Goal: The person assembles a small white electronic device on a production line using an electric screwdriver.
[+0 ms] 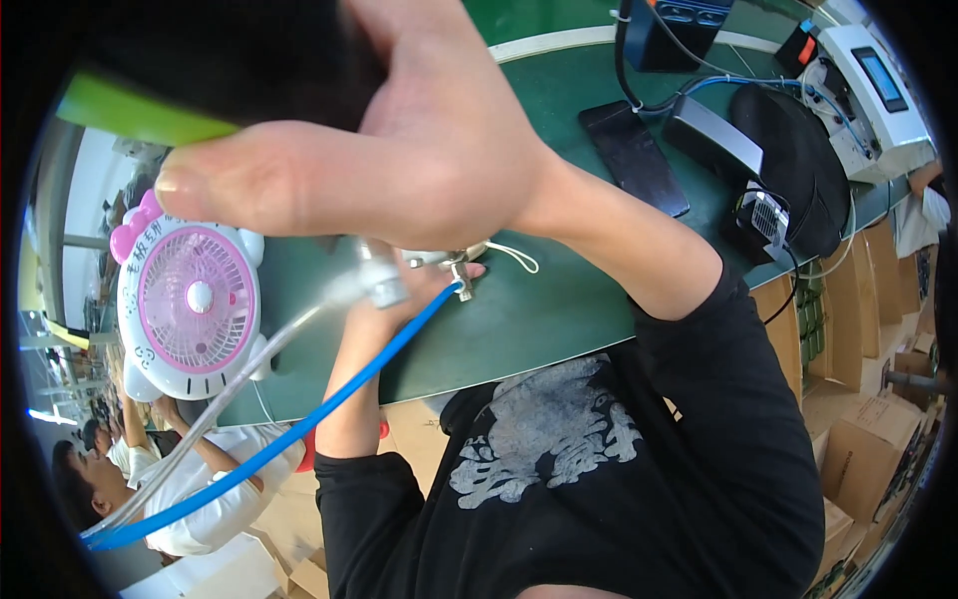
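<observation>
My right hand (429, 170) is raised close to the camera. It is closed around a blurred black object with a bright green edge (140, 112), whose kind I cannot make out. Below and behind it, my left hand (377, 311) is over the table, mostly hidden by the right. One left fingertip shows beside a small metal fitting (462, 280) at the end of a blue hose (339, 394). A pale thing with a white cord loop (517, 258) shows there, mostly covered. A clear hose (254, 364) runs to a blurred metal connector (384, 283) under my right hand.
A white-and-pink desk fan (190, 309) stands at the left of the green table (539, 319). On the right are a dark phone (634, 158), a grey box (714, 135), a black pouch (798, 175), cables and a white device with a screen (878, 95). A person (210, 499) sits at lower left.
</observation>
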The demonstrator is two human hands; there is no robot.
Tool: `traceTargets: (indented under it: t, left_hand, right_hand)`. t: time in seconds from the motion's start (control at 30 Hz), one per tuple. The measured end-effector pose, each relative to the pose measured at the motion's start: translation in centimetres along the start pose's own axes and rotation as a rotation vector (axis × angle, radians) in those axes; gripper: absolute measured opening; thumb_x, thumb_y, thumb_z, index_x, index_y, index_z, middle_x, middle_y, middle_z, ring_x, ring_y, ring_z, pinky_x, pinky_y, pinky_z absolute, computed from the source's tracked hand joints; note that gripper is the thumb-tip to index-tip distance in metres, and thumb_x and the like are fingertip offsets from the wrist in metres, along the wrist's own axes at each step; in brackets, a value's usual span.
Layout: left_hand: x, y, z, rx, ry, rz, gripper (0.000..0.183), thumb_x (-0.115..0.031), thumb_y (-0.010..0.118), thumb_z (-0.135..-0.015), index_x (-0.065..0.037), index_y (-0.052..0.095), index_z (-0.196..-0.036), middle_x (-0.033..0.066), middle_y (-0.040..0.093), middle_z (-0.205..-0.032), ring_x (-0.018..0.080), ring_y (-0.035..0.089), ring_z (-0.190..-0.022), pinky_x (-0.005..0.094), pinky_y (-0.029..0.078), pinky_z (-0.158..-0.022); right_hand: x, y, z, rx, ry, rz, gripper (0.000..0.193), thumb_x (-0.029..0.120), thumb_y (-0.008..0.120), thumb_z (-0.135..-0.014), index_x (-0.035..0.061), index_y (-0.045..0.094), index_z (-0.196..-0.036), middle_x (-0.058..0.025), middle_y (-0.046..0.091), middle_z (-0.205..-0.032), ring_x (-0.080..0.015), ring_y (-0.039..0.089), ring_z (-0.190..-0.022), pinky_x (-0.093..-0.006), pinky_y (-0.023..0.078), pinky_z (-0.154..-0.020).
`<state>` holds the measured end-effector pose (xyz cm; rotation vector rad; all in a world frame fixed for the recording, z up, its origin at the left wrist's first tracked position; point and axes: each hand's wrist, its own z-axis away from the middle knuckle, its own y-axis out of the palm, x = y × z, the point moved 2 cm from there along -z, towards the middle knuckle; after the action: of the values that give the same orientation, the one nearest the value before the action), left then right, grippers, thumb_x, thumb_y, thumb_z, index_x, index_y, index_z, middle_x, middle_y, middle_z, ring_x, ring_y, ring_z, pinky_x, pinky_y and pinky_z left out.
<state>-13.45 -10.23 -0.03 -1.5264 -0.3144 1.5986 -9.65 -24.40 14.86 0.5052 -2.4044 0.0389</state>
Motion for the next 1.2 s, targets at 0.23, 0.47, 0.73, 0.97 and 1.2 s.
traceTargets:
  t: [0.23, 0.47, 0.73, 0.97, 1.2]
  left_hand:
    - [0.7, 0.2, -0.4, -0.214, 0.238, -0.561, 0.055, -0.043, 0.079, -0.078, -0.007, 0.067, -0.118, 0.0113, 0.069, -0.118, 0.0317, 0.063, -0.109, 0.0416, 0.047, -0.097]
    - [1.2, 0.1, -1.3, -0.257, 0.391, -0.589, 0.083, -0.049, 0.080, -0.076, 0.001, 0.050, -0.136, 0.0231, 0.063, -0.120, 0.0393, 0.059, -0.113, 0.0461, 0.046, -0.099]
    - [1.1, 0.0, -1.1, -0.308, 0.188, -0.579, 0.104, -0.039, 0.082, -0.069, 0.002, 0.031, -0.150, 0.0224, 0.046, -0.132, 0.0408, 0.043, -0.125, 0.0450, 0.036, -0.110]
    - [1.1, 0.0, -1.2, -0.251, 0.115, -0.549, 0.100, -0.033, 0.080, -0.068, 0.001, 0.032, -0.149, 0.0208, 0.047, -0.131, 0.0402, 0.046, -0.120, 0.0436, 0.039, -0.107]
    - [0.6, -0.2, -0.4, -0.195, 0.110, -0.528, 0.105, -0.040, 0.078, -0.073, -0.004, 0.024, -0.155, 0.0301, 0.033, -0.151, 0.0470, 0.031, -0.141, 0.0449, 0.032, -0.115]
  right_hand:
    - [-0.5, 0.7, 0.6, 0.010, 0.099, -0.111, 0.053, 0.048, 0.080, -0.067, -0.0018, 0.071, -0.081, -0.0130, 0.068, -0.065, -0.0220, 0.069, -0.064, -0.0330, 0.054, -0.065]
    - [-0.7, 0.4, -0.6, 0.044, 0.132, 0.077, 0.059, 0.055, 0.078, -0.069, -0.0019, 0.073, -0.083, -0.0119, 0.069, -0.065, -0.0208, 0.070, -0.065, -0.0325, 0.055, -0.067]
    - [3.6, 0.3, -5.7, 0.085, -0.208, -0.086, 0.036, 0.032, 0.067, -0.089, -0.0010, 0.065, -0.077, -0.0046, 0.060, -0.061, -0.0134, 0.056, -0.055, -0.0306, 0.045, -0.053]
    - [2.8, 1.1, -5.6, 0.063, -0.285, -0.126, 0.039, 0.034, 0.066, -0.089, -0.0006, 0.062, -0.073, -0.0054, 0.059, -0.058, -0.0146, 0.058, -0.053, -0.0317, 0.045, -0.051]
    - [2.3, 1.0, -3.5, 0.177, -0.025, -0.178, 0.042, 0.041, 0.066, -0.091, -0.0001, 0.065, -0.082, -0.0017, 0.059, -0.063, -0.0098, 0.055, -0.052, -0.0258, 0.041, -0.047]
